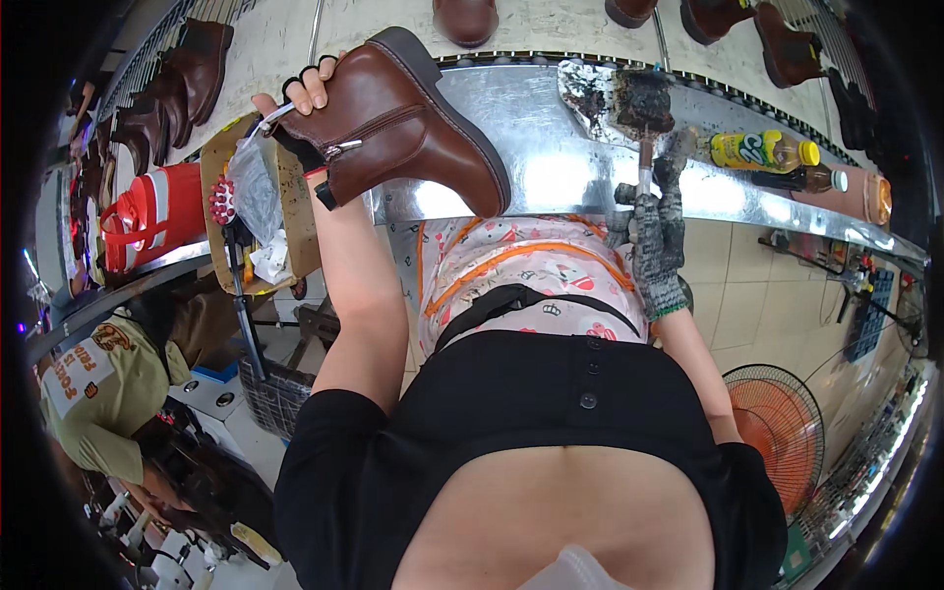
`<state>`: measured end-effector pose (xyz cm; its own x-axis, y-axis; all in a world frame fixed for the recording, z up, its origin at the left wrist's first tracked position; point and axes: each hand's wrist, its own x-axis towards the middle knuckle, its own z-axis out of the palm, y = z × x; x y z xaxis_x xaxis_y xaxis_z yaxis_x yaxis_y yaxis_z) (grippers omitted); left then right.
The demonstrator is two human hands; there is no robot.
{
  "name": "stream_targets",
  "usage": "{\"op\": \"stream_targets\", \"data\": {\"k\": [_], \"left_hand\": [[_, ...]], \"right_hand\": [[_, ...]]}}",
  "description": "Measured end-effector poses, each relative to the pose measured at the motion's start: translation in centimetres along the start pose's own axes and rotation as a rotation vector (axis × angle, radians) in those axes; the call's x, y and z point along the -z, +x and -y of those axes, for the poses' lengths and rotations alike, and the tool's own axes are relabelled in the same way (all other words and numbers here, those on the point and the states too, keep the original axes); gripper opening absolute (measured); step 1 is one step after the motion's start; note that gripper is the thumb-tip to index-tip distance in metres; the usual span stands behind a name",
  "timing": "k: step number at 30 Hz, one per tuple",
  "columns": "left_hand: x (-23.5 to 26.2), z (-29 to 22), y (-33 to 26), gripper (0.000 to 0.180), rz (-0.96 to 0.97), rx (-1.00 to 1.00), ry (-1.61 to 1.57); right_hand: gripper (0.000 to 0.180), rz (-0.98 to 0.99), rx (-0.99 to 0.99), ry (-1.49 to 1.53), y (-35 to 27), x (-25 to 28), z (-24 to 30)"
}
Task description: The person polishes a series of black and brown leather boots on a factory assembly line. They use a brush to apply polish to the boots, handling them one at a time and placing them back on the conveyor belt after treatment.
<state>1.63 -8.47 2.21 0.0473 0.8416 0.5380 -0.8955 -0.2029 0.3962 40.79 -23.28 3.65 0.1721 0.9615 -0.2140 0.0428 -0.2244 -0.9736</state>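
Observation:
My left hand (pixel 313 90) grips a brown leather ankle boot (pixel 393 133) by its shaft and heel side, thumb near a white pull strip. The boot hangs tilted above the metal bench edge, its dark sole turned away to the right and its toe toward me. A zipper runs along the side facing up. My right hand (pixel 657 241), in a dark grey knit glove, is closed around the handle of a broad, black-stained brush (pixel 644 103). The brush head rests on a white sheet (pixel 583 98) smeared with black.
A conveyor belt (pixel 551 29) carries more boots beyond the metal ledge (pixel 531 108). Bottles (pixel 762 152) lie at right. A cardboard box (pixel 218 177) and red bag (pixel 152 216) stand at left. A fan (pixel 777 428) is behind right; another person (pixel 108 393) works at left.

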Motion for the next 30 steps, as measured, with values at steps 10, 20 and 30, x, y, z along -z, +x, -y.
{"op": "stream_targets", "data": {"k": [10,20,30], "left_hand": [[0.4,0.0,-0.6,0.057,-0.058,-0.012,0.008],[-0.1,0.1,-0.1,0.057,-0.048,0.021,-0.007],[0.6,-0.2,-0.1,0.069,0.024,0.042,-0.017]], "right_hand": [[0.029,0.099,-0.072,0.097,-0.3,-2.2,1.9],[0.03,0.629,0.772,-0.601,4.1,-7.8,5.6],[0.032,0.661,0.711,-0.577,4.9,-9.6,5.1]]}}
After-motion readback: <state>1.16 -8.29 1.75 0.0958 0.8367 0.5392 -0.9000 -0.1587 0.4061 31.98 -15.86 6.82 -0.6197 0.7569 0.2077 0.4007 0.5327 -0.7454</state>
